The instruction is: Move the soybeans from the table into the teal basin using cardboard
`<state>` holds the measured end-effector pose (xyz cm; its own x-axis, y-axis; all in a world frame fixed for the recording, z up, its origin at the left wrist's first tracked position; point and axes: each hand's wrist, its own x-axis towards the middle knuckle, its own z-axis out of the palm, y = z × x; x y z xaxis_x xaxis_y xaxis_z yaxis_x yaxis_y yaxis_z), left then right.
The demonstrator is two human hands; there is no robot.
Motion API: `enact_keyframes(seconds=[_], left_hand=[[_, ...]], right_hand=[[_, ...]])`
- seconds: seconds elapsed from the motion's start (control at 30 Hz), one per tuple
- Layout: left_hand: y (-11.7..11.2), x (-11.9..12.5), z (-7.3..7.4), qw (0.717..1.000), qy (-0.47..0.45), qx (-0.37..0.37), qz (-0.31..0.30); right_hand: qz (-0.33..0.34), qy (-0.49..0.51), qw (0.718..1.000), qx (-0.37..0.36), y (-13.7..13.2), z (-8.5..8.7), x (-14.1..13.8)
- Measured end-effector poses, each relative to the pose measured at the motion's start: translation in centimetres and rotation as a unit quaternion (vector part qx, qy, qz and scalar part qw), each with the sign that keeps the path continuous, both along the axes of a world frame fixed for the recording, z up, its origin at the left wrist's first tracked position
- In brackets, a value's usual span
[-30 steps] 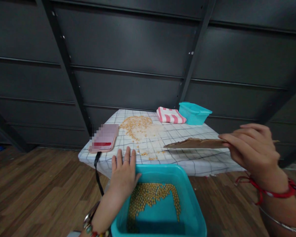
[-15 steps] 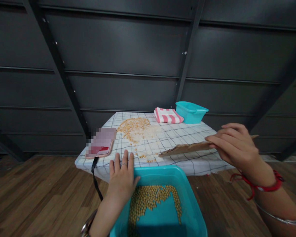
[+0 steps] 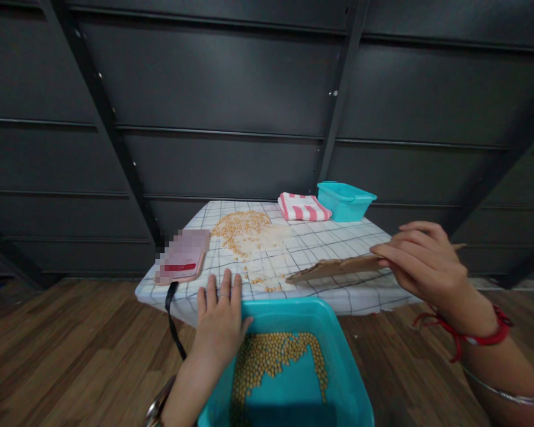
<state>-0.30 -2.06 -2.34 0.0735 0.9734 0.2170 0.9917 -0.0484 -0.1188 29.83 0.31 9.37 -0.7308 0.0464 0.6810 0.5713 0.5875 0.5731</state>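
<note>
My right hand (image 3: 422,258) grips a flat strip of brown cardboard (image 3: 338,268), its far end low over the table near a few loose beans. My left hand (image 3: 218,320) lies with fingers spread at the table's front edge, its thumb by the rim of a turquoise basin (image 3: 289,305). Inside that basin is a layer of round, yellowish beans (image 3: 267,359), thicker on the left. On the checked tablecloth (image 3: 311,243) lies a heap of yellow beans (image 3: 242,224), with pale, grain-like material (image 3: 273,237) spread beside it.
A phone (image 3: 184,258) in a pink case lies at the table's left edge, its black strap (image 3: 173,323) hanging down. At the back right are a folded pink-and-white striped towel (image 3: 303,207) and a smaller turquoise basin (image 3: 346,204). A dark panelled wall (image 3: 222,83) stands behind.
</note>
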Motion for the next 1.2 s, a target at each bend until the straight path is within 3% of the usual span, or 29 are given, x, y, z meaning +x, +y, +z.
enact_keyframes(seconds=[0.3,0.57,0.97,1.2], left_hand=[[-0.1,0.1,0.0,1.000,0.000,-0.003,0.001],[0.0,0.2,0.1,1.000,-0.002,-0.004,0.001],[-0.2,1.1,1.9,0.998,0.002,-0.054,0.033],[-0.1,0.5,0.8,1.000,-0.001,-0.002,0.002]], right_hand=[[-0.020,0.004,0.999,0.037,0.4,0.0,0.0],[-0.012,0.005,1.000,0.003,0.0,0.0,0.0],[0.000,-0.004,1.000,-0.013,-0.8,0.2,-0.1],[-0.008,-0.009,1.000,-0.023,-0.7,0.3,-0.1]])
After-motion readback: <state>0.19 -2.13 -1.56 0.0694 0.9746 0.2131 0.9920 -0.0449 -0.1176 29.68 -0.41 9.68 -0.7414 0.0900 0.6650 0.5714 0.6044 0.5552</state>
